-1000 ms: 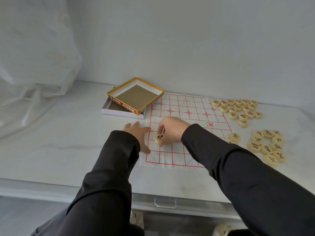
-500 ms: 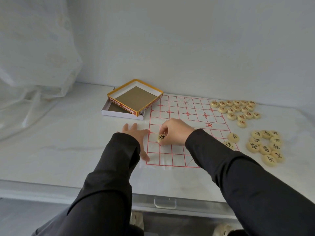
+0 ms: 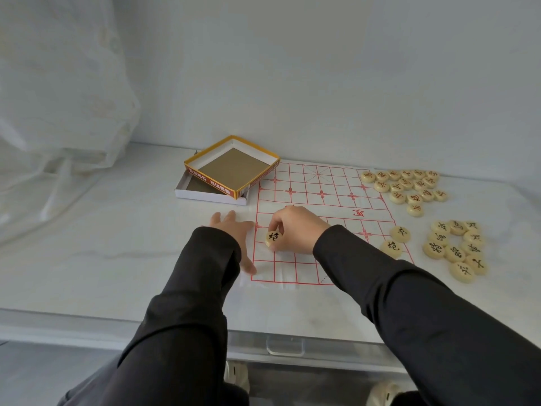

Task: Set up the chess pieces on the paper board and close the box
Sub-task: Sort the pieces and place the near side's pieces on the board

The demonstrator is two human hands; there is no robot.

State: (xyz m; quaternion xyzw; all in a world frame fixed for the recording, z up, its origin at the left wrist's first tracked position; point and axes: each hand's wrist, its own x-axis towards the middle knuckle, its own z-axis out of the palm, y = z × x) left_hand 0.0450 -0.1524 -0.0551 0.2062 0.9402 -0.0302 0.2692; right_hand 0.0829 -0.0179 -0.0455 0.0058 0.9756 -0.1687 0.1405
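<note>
Head camera looks down at a big white table [image 3: 102, 244] by a pale wall. A thin white sheet [image 3: 58, 98] hangs at the far left. A paper board [image 3: 322, 183] with red lines lies flat in the middle of the table. The box is open. Its yellow-edged box lid [image 3: 231, 168] lies upside down and tilted on the white box bottom [image 3: 205, 196], and one lid corner covers the far left corner of the board. To the right of the board, on the bare table, are two heaps of round pieces: the far heap [image 3: 405, 186] has red marks and the near heap [image 3: 456, 247] has black marks. Two loose pieces [image 3: 400, 233] with black marks sit at the board's right edge. The left hand [image 3: 234, 232], in a black sleeve, lies flat on the left edge of the board with its fingers spread. The right hand [image 3: 295, 230] is over the near left part of the board. Its thumb and fingers pinch a round piece [image 3: 274, 237] with a black mark. It is hard to tell if that piece touches the paper.
</note>
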